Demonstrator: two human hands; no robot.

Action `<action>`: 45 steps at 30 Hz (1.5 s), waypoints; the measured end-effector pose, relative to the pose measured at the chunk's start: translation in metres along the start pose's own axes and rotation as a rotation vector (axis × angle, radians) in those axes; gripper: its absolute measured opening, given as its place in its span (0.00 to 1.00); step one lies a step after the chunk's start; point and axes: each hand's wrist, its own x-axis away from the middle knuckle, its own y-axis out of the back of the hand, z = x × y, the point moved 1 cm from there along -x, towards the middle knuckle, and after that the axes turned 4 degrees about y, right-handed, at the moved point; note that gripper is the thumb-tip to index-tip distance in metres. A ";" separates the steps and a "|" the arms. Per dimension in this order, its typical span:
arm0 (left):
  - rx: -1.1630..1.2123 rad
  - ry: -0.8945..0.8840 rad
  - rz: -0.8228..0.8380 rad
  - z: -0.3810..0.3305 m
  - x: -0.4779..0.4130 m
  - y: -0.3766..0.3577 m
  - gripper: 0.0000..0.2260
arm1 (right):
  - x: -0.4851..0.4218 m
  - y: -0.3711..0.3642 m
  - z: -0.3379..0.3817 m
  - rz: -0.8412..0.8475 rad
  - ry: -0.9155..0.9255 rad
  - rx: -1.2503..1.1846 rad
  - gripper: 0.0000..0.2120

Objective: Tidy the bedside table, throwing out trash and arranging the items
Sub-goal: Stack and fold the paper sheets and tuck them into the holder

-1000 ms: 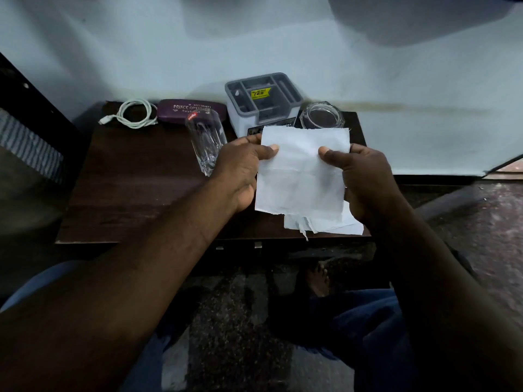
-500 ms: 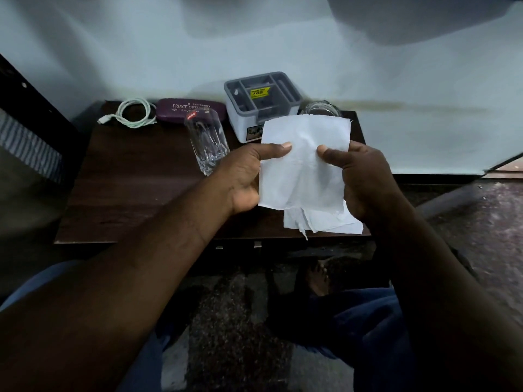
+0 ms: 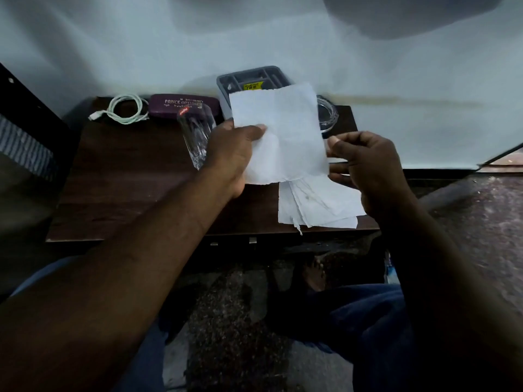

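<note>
My left hand pinches a white sheet of paper by its left edge and holds it up above the dark wooden bedside table. My right hand hovers just right of the sheet with loosely curled fingers and nothing in it. Under the sheet, a stack of torn white papers lies at the table's front right edge.
A clear drinking glass stands beside my left hand. Along the back wall sit a coiled white cable, a maroon spectacle case, a grey compartment organizer and a clear glass jar, the last two partly hidden by the sheet.
My right hand has let go of the sheet and pulled slightly right. My left hand alone now holds it, raised and tilted a little further toward the wall.
</note>
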 end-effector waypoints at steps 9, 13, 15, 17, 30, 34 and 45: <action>-0.222 -0.138 -0.079 0.003 0.002 0.001 0.08 | 0.005 0.002 -0.027 0.194 0.081 0.893 0.15; -0.369 -0.204 -0.118 0.001 0.002 0.004 0.07 | 0.005 0.004 -0.035 0.158 0.115 1.042 0.20; -0.398 -0.208 -0.143 0.000 0.002 0.005 0.07 | 0.007 0.004 -0.038 0.175 0.146 1.096 0.21; -0.414 -0.215 -0.177 -0.002 0.002 0.006 0.09 | 0.010 0.001 -0.040 0.197 0.168 1.143 0.23; -0.401 -0.245 -0.209 -0.008 0.004 0.012 0.08 | 0.013 -0.006 -0.040 0.065 0.180 1.074 0.04; -0.392 -0.232 -0.208 -0.008 0.005 0.011 0.09 | 0.010 0.000 -0.036 -0.007 0.162 0.976 0.03; -0.459 -0.132 -0.087 0.003 0.008 0.006 0.10 | 0.009 0.004 -0.034 -0.073 0.151 0.751 0.07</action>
